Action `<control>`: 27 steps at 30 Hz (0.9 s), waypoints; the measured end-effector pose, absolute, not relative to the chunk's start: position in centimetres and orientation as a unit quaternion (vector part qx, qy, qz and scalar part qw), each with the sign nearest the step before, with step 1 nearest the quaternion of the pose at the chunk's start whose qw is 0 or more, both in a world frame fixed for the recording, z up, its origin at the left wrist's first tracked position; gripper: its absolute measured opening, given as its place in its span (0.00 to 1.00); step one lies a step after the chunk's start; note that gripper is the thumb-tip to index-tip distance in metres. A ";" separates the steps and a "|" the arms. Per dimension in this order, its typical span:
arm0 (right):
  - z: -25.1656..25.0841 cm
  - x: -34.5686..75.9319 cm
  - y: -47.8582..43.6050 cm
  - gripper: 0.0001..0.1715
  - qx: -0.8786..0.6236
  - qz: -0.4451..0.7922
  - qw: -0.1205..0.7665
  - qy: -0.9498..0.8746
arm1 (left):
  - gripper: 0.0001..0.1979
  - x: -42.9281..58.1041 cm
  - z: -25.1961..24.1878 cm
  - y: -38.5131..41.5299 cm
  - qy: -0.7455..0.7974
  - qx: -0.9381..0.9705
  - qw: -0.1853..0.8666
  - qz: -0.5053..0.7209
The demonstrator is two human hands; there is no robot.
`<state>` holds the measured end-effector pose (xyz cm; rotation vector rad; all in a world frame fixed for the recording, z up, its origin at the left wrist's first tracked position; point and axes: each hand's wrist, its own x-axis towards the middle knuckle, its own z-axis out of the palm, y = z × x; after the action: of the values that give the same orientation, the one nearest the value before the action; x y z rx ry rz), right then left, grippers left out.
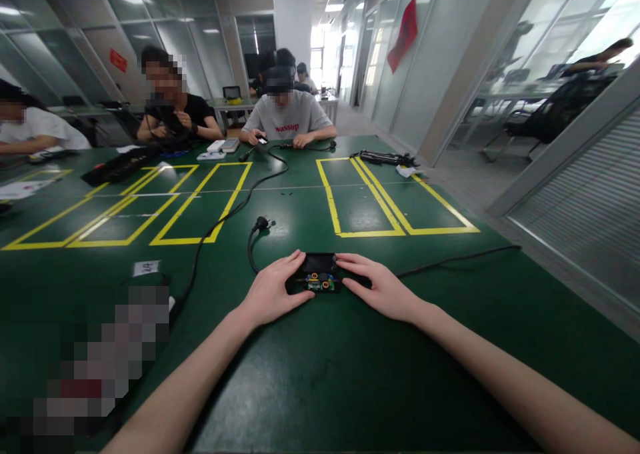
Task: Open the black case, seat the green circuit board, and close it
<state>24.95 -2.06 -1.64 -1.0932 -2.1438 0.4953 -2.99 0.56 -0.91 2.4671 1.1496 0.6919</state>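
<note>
On the green table lies an opened black power adapter case [320,263], with a small circuit board [320,282] showing copper-coloured coils in its near half. My left hand [275,291] grips the left end, fingers at the far corner and thumb along the near edge. From the other side my right hand [377,286] holds the right end, fingertips on its far corner and edge. A black power plug [261,224] rests beyond my left hand, its cord running back beneath that hand. Another black cord [460,257] stretches right from behind my right wrist.
A blurred-out long object [110,354] lies at the left, with a long black cable [200,241] leading away from it. Yellow tape outlines [370,234] mark the table. A folded black tripod-like object [385,157] lies far right. Co-workers [287,114] sit across the table.
</note>
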 end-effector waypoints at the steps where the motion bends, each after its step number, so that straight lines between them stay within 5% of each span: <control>1: -1.6 25.0 -2.1 0.23 -0.417 0.187 0.335 -0.824 | 0.40 -3.0 -0.9 0.5 0.404 0.865 0.168 0.244; 27: -1.5 25.1 -2.0 0.23 -0.408 0.165 0.317 -0.840 | 0.41 -2.9 -1.1 0.3 0.403 0.863 0.173 0.252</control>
<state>25.14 -1.99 -1.53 -1.0738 -2.2119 0.4332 -2.86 0.35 -1.13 2.4477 1.1429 0.7149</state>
